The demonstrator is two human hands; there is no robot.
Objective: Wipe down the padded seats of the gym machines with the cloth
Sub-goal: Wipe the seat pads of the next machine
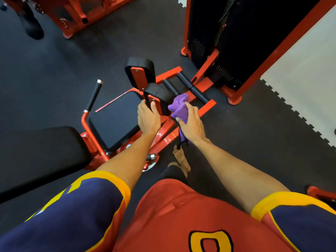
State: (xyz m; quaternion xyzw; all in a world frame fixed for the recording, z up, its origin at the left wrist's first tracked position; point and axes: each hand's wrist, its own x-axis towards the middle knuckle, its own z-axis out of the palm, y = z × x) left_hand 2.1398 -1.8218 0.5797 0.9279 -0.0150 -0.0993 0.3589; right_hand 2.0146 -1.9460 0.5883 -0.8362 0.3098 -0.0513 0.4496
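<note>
A red gym machine has a black padded seat (114, 120) at centre and a black backrest (40, 155) at the left. Two black leg pads stand above the seat: the far pad (140, 70) and the near pad (160, 95). My left hand (148, 119) grips the near pad's lower left edge and red bracket. My right hand (190, 122) holds a purple cloth (179, 106) pressed against the right side of that near pad, with a cloth end hanging below the hand.
A tall weight stack (227, 39) in a red frame stands at the right rear. Black foot rollers (192, 88) lie beyond the cloth. A black handle (93, 95) rises left of the seat. Another red machine (72, 13) stands top left. My bare foot (181, 159) rests on the dark rubber floor.
</note>
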